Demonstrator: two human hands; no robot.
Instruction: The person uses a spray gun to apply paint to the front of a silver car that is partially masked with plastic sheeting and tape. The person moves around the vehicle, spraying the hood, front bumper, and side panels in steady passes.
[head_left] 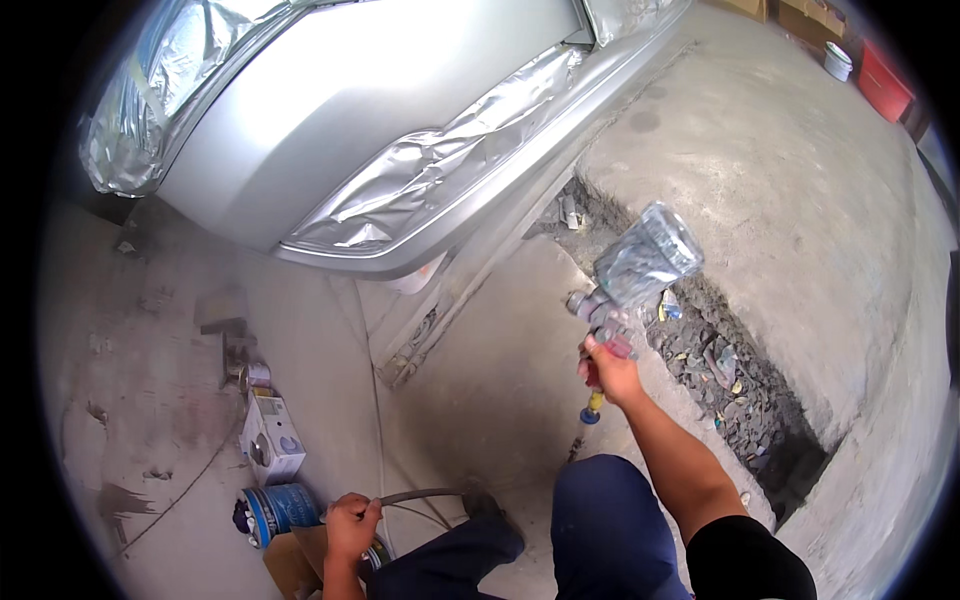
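My right hand (612, 372) is closed around the handle of a paint spray gun (603, 312), raised over the floor to the right of the car. The gun's clear cup (645, 255) sits on top, tilted up and to the right, with a greyish look inside. A yellow and blue fitting (592, 406) hangs below the handle. At the lower left my left hand (350, 525) grips an air hose (420, 493), which runs right toward my foot. Ahead stands a silver-grey car body (330, 120), partly covered with shiny masking film (430, 165).
A rubble-filled trench (715, 365) cuts the concrete floor on the right. To the left stand a white box (272, 440), a blue bucket (280, 512) and a cardboard box (290, 560). A red bin (884, 84) and a white tub (838, 62) are at the far right.
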